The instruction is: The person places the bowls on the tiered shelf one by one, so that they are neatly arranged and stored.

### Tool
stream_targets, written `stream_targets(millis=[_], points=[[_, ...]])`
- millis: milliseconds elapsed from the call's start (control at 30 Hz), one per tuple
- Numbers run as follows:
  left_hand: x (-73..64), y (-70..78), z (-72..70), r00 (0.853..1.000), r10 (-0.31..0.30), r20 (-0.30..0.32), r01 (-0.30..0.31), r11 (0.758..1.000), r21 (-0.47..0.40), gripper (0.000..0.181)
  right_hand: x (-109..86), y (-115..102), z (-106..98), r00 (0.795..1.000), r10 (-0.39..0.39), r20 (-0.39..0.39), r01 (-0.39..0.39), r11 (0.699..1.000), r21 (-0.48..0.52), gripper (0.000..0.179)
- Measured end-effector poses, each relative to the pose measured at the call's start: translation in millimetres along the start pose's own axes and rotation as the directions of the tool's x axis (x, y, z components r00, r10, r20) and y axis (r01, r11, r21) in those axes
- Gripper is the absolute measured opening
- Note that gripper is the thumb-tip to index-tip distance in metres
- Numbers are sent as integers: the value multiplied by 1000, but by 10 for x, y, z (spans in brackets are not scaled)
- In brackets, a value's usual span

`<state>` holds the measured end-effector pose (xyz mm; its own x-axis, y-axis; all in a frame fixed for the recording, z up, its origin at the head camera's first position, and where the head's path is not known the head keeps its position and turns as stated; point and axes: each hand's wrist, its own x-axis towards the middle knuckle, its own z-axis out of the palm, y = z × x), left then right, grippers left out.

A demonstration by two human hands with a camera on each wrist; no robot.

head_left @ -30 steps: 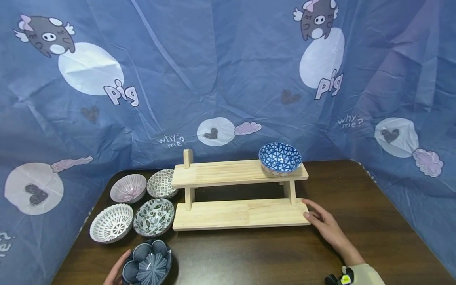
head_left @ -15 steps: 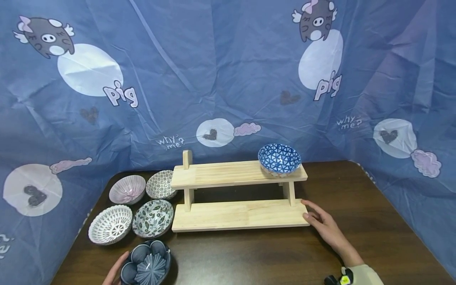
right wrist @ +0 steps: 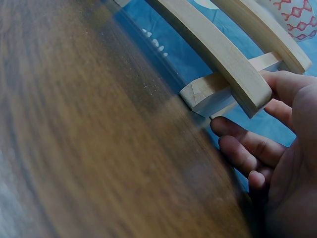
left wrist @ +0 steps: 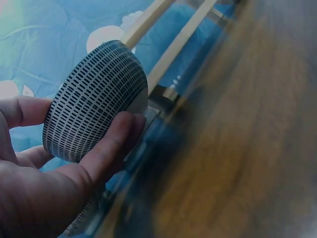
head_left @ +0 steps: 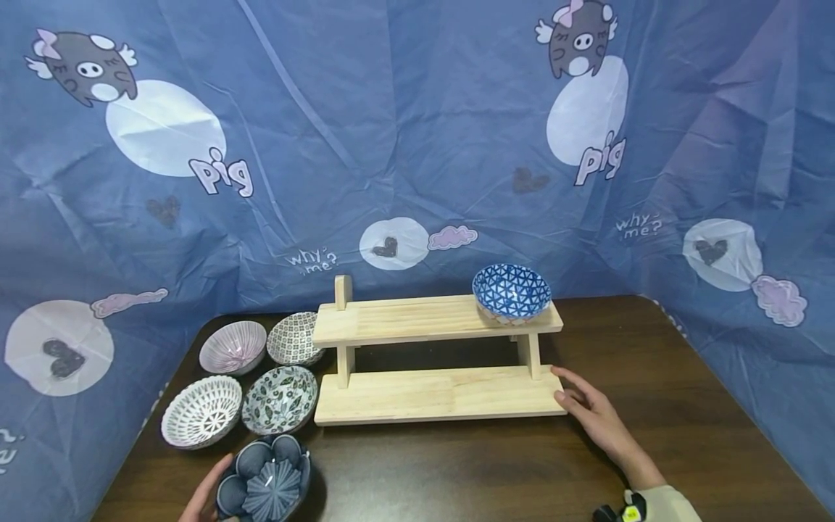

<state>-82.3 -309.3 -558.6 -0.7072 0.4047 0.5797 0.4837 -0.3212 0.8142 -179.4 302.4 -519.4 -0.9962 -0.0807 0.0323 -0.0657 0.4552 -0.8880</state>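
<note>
My left hand (head_left: 207, 494) grips a dark blue bowl (head_left: 274, 487) with a ribbed flower pattern inside, over the table's front left. In the left wrist view, the outside of this bowl (left wrist: 94, 99) shows dark dashes on white; its side is tilted, with the thumb near its base and fingers at the rim. My right hand (head_left: 596, 417) rests against the right end of a two-tier wooden display shelf (head_left: 404, 395). Its thumb and forefinger touch the lower plank, while in the right wrist view the other fingers (right wrist: 247, 144) hang loosely bent below the plank's end (right wrist: 250, 91).
A blue-and-white bowl (head_left: 512, 291) stands on the upper tier's right end. Left of the shelf sit a pink striped bowl (head_left: 233, 346), a checked bowl (head_left: 293, 338), a white scalloped bowl (head_left: 202, 411) and a leaf-patterned bowl (head_left: 280, 400). A blue printed cloth (head_left: 430, 130) surrounds the dark wooden table (head_left: 457, 471).
My left hand and the dark blue bowl have shifted slightly left and up. My right hand stays at the shelf's end, and the other bowls keep their places.
</note>
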Motion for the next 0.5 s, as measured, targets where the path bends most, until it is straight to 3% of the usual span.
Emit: stream_targets(millis=[100, 167, 267, 467, 500], points=[[68, 42, -13, 998, -21, 67, 25, 998, -56, 120, 1, -5, -4, 1000, 4, -1, -4, 1000, -6, 51], [110, 81, -9, 996, -47, 77, 49, 998, -33, 120, 1, -8, -5, 1000, 4, -2, -4, 1000, -9, 51], [168, 143, 13, 993, -97, 68, 98, 995, -15, 116, 0, -7, -3, 1000, 0, -3, 0, 1000, -9, 51], [260, 290, 97, 981, -190, 35, 192, 976, -98, 109, 4, -4, -1, 1000, 1, 0, -1, 1000, -6, 51], [283, 315, 111, 976, -212, 42, 216, 964, -155, 107, 5, -3, 0, 1000, 2, 1, -2, 1000, -6, 51]])
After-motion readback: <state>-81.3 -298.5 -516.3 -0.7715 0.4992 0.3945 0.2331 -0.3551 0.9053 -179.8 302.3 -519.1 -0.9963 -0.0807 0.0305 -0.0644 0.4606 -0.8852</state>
